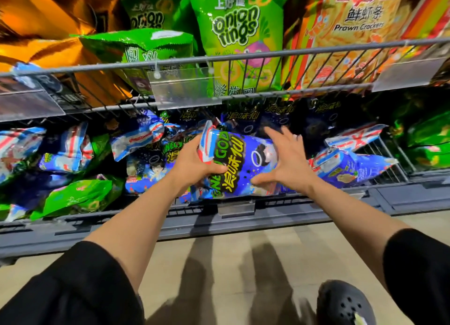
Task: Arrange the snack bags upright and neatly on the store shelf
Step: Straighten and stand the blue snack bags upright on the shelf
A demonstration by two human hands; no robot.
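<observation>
A blue snack bag (pixel 241 161) with yellow-green lettering lies on its side at the front middle of the lower shelf (pixel 243 217). My left hand (pixel 194 161) grips its left end, fingers wrapped over the red and white top seal. My right hand (pixel 285 159) is spread wide against the bag's right part, thumb under it and fingers apart above it. More blue bags (pixel 138 135) lie tumbled to the left, behind and to the right (pixel 350 164). Green bags (pixel 80 195) lie flat at the lower left.
An upper wire shelf (pixel 243 57) holds green onion ring bags (pixel 238 32), prawn cracker bags (pixel 353 25) and orange bags (pixel 43 45). Clear price holders (pixel 182 88) hang from its rail. A wire divider (pixel 389 154) stands right of the blue bags. My dark shoe (pixel 343 302) rests on the floor.
</observation>
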